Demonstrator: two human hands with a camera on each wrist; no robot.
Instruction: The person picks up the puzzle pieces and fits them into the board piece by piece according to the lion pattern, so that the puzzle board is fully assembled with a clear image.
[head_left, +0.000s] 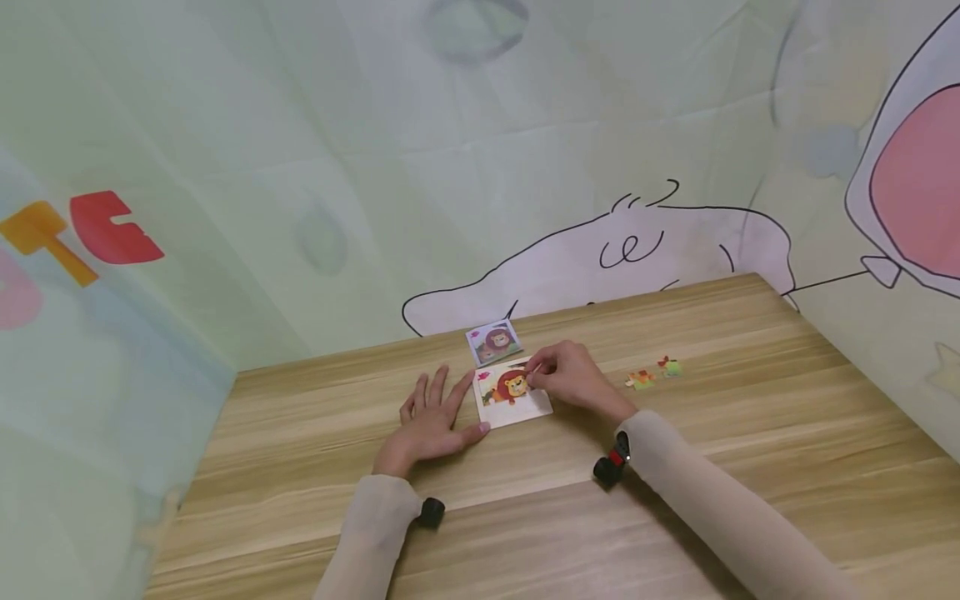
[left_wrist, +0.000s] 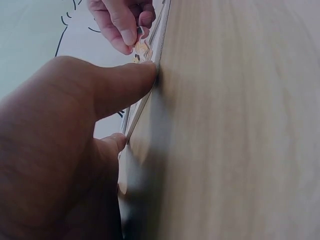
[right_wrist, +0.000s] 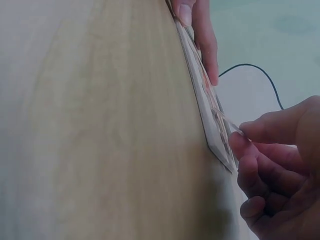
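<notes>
A small jigsaw puzzle board with a partly filled lion picture lies on the wooden table. My left hand rests flat with spread fingers at its left side, the thumb and index finger touching the edge. Over the board's right part, my right hand pinches a thin puzzle piece between thumb and index finger. In the right wrist view the piece is tilted, its far end at the board's surface; whether it sits in a slot I cannot tell. The left wrist view shows my left thumb against the board's edge.
A card with the lion picture lies just behind the board. To the right of my right hand are loose puzzle pieces, an orange-and-green group and a red-and-green one. A printed cloth backdrop hangs behind the table.
</notes>
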